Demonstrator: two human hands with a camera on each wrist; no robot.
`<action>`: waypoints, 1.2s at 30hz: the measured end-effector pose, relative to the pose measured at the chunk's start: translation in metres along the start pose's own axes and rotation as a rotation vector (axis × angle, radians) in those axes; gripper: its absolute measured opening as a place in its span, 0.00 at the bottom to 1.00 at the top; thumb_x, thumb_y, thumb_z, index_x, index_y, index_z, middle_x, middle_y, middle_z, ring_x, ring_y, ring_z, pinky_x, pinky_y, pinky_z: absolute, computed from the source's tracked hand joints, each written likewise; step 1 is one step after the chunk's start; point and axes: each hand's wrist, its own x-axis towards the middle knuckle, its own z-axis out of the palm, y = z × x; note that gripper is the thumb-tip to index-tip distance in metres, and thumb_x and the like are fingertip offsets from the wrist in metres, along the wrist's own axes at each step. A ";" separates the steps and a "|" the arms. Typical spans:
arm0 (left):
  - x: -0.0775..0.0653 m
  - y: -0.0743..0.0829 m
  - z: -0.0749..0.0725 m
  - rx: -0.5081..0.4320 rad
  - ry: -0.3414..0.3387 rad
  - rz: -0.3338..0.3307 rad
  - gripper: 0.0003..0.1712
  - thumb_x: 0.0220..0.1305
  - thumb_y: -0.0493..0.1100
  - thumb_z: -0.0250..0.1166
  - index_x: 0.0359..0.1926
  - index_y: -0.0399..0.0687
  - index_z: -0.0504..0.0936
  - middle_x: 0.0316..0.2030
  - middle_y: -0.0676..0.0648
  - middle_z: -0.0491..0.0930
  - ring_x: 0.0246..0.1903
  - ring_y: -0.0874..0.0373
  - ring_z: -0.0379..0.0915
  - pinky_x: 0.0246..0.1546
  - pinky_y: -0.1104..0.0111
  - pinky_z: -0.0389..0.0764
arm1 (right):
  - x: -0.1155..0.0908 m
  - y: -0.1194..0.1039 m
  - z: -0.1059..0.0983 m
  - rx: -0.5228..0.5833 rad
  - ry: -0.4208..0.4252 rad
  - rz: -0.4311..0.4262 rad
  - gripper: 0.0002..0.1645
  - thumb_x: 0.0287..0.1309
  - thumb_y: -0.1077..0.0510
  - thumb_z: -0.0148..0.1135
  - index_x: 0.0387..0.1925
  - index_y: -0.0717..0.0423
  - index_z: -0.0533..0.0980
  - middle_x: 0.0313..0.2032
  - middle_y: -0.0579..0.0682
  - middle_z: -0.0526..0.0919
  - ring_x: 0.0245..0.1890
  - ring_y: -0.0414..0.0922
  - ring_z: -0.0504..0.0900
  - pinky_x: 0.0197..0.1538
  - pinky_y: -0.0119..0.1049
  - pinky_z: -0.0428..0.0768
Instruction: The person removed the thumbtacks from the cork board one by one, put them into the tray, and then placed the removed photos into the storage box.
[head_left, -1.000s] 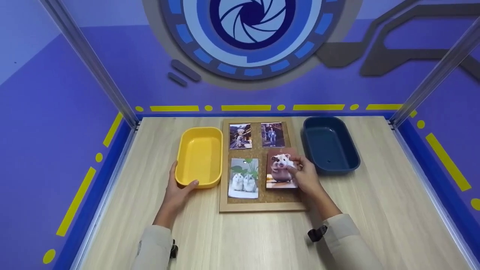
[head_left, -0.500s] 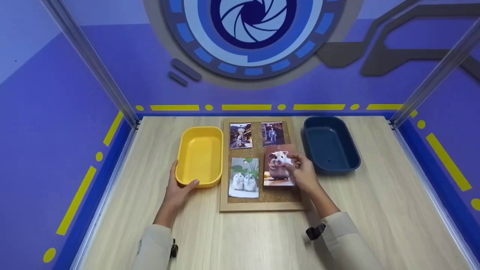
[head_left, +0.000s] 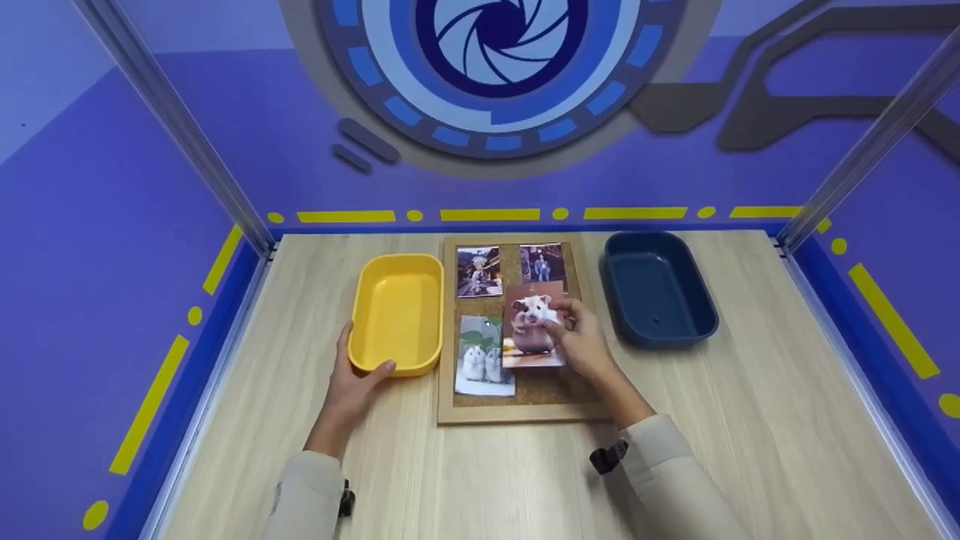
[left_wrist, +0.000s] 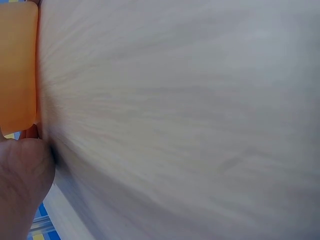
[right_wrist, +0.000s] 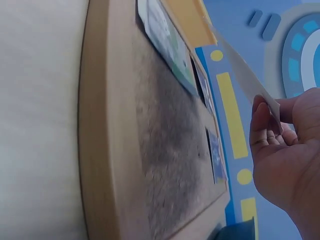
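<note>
My right hand [head_left: 586, 343] pinches a photo of a hamster [head_left: 529, 326] by its right edge, between thumb and fingers. The photo is raised off the cork board [head_left: 487, 415]; the right wrist view shows it as a pale sheet edge-on, above the bare cork. It overlaps the right side of a photo of two white hamsters [head_left: 476, 375], which lies on the board at lower left. My left hand [head_left: 352, 390] grips the near-left corner of a yellow tray [head_left: 401, 322], thumb on the rim and fingers along its left side.
Two photos of people, one at upper left [head_left: 478, 274] and one at upper right [head_left: 541, 262], are on the board. A dark blue tray [head_left: 652, 289] stands right of it. Purple walls [head_left: 240, 142] enclose the wooden table [head_left: 510, 480] at the back and sides.
My right hand has lifted the hamster photo from the board's lower right and carried it left and slightly away from me. The left hand stays at the yellow tray.
</note>
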 end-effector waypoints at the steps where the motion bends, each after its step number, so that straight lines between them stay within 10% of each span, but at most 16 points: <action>1: 0.000 0.000 0.000 -0.002 -0.001 0.004 0.68 0.59 0.70 0.76 0.84 0.84 0.35 0.88 0.52 0.44 0.87 0.49 0.40 0.87 0.44 0.43 | 0.000 -0.001 0.003 0.006 0.001 -0.007 0.18 0.62 0.72 0.70 0.53 0.71 0.79 0.32 0.49 0.72 0.30 0.39 0.69 0.31 0.26 0.66; 36: 0.000 0.000 0.001 -0.005 0.006 -0.009 0.67 0.63 0.64 0.76 0.85 0.82 0.34 0.88 0.52 0.44 0.87 0.49 0.41 0.87 0.44 0.44 | 0.014 -0.022 0.088 0.070 -0.050 -0.055 0.17 0.61 0.71 0.69 0.50 0.72 0.77 0.33 0.47 0.74 0.32 0.40 0.69 0.33 0.25 0.68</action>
